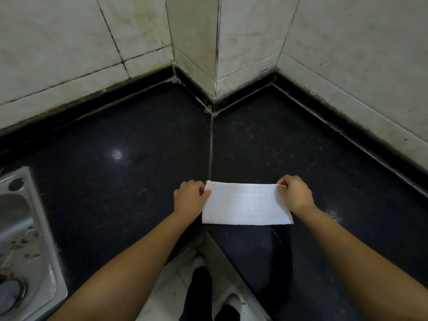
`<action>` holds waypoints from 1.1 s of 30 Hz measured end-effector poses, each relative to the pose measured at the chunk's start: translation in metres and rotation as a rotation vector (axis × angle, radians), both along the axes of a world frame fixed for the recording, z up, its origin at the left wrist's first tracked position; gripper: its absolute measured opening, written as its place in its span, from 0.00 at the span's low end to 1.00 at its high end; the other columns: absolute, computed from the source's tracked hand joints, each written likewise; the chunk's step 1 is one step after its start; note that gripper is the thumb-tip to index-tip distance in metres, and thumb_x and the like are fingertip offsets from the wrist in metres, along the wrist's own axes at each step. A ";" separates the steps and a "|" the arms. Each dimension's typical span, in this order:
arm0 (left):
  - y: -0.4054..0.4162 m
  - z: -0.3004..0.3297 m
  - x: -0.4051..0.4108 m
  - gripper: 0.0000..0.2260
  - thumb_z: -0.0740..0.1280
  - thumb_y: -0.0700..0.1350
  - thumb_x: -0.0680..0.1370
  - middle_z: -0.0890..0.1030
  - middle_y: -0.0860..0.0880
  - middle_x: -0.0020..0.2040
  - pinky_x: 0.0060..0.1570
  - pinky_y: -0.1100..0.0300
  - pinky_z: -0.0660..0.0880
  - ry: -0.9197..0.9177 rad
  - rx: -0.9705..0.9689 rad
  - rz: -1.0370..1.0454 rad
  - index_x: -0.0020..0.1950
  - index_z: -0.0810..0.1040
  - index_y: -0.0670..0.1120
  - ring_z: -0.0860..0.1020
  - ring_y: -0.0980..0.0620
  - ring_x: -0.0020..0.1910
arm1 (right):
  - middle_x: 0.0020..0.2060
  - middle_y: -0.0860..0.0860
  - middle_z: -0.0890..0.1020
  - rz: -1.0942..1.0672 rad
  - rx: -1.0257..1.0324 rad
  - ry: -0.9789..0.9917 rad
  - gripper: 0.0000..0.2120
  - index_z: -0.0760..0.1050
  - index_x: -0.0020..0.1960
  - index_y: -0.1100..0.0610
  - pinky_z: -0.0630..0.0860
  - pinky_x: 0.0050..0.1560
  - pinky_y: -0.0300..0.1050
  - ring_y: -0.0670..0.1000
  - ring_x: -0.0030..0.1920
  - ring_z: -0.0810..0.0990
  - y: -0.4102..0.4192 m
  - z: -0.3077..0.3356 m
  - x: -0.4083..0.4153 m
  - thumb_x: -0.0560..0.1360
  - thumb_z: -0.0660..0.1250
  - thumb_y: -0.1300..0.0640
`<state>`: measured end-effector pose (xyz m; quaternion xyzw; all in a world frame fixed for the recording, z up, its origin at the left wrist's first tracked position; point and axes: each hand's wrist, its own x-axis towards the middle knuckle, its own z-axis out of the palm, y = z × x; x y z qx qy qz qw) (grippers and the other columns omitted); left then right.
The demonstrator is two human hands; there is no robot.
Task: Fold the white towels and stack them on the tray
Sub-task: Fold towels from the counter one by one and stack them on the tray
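White towel [246,203] flat on black worktop [129,144], near front edge, spread across seam at inner corner. Left hand [190,195] grip pinched on towel's far-left corner; right hand [294,194] grip pinched on far-right corner. Near edge of towel lies free on worktop. Steel sink [25,239] well apart at left. Tiled wall [231,42] behind.

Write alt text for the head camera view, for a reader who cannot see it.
Two bare hands, left hand and right hand, pinch the far corners of a white rectangular paper towel lying on a black speckled stone counter. A steel sink sits at left; no tray shows.
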<state>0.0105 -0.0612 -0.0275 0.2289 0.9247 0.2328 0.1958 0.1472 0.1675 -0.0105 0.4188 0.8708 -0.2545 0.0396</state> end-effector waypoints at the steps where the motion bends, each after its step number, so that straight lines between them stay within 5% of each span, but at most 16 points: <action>1: 0.002 -0.004 0.000 0.08 0.62 0.51 0.78 0.73 0.51 0.45 0.54 0.54 0.66 0.042 -0.027 -0.009 0.45 0.75 0.47 0.72 0.50 0.51 | 0.56 0.56 0.75 0.013 0.052 -0.050 0.09 0.76 0.53 0.55 0.67 0.58 0.51 0.55 0.54 0.73 -0.002 -0.005 -0.001 0.77 0.59 0.60; 5: -0.005 -0.010 0.009 0.15 0.63 0.56 0.77 0.72 0.51 0.57 0.58 0.56 0.64 0.110 -0.040 0.037 0.59 0.70 0.49 0.69 0.51 0.58 | 0.63 0.54 0.70 0.193 0.244 -0.089 0.18 0.69 0.67 0.53 0.62 0.64 0.51 0.55 0.65 0.66 -0.022 -0.010 -0.019 0.77 0.59 0.59; 10: -0.026 -0.016 0.036 0.29 0.58 0.63 0.76 0.66 0.51 0.67 0.64 0.56 0.60 0.141 -0.208 0.009 0.72 0.59 0.50 0.64 0.51 0.66 | 0.64 0.52 0.71 0.580 0.072 -0.044 0.20 0.65 0.70 0.52 0.65 0.64 0.50 0.54 0.65 0.69 -0.079 -0.004 -0.082 0.79 0.60 0.51; 17: -0.032 -0.017 0.042 0.25 0.60 0.60 0.76 0.65 0.50 0.68 0.64 0.55 0.60 0.108 -0.190 -0.029 0.70 0.64 0.51 0.63 0.50 0.67 | 0.60 0.54 0.75 0.708 -0.080 -0.305 0.16 0.70 0.65 0.55 0.70 0.63 0.50 0.54 0.60 0.74 -0.101 0.003 -0.112 0.78 0.60 0.53; 21: -0.018 0.005 0.025 0.09 0.63 0.50 0.78 0.74 0.51 0.54 0.56 0.56 0.68 -0.125 0.109 -0.023 0.54 0.75 0.48 0.72 0.51 0.55 | 0.46 0.47 0.75 0.531 -0.392 -0.025 0.06 0.72 0.52 0.51 0.71 0.42 0.38 0.47 0.47 0.74 -0.068 0.040 -0.091 0.76 0.64 0.56; 24: 0.012 0.046 0.008 0.03 0.65 0.45 0.77 0.76 0.54 0.37 0.39 0.65 0.69 -0.148 0.373 0.020 0.43 0.75 0.48 0.74 0.54 0.38 | 0.47 0.49 0.77 0.392 -0.381 0.223 0.09 0.73 0.54 0.51 0.72 0.45 0.38 0.49 0.47 0.76 -0.030 0.071 -0.075 0.75 0.67 0.60; 28: 0.058 0.116 0.002 0.02 0.66 0.42 0.76 0.78 0.50 0.39 0.40 0.60 0.72 -0.001 0.616 -0.042 0.44 0.77 0.48 0.75 0.54 0.38 | 0.42 0.50 0.80 0.258 -0.344 0.548 0.10 0.76 0.44 0.48 0.73 0.48 0.43 0.47 0.43 0.77 0.009 0.126 -0.045 0.74 0.68 0.63; 33: 0.066 0.148 0.040 0.03 0.66 0.40 0.76 0.77 0.56 0.39 0.38 0.69 0.69 0.041 0.779 -0.160 0.46 0.77 0.48 0.73 0.62 0.37 | 0.38 0.46 0.78 0.231 -0.349 0.762 0.11 0.75 0.41 0.50 0.71 0.41 0.29 0.39 0.37 0.74 0.008 0.158 0.012 0.75 0.67 0.65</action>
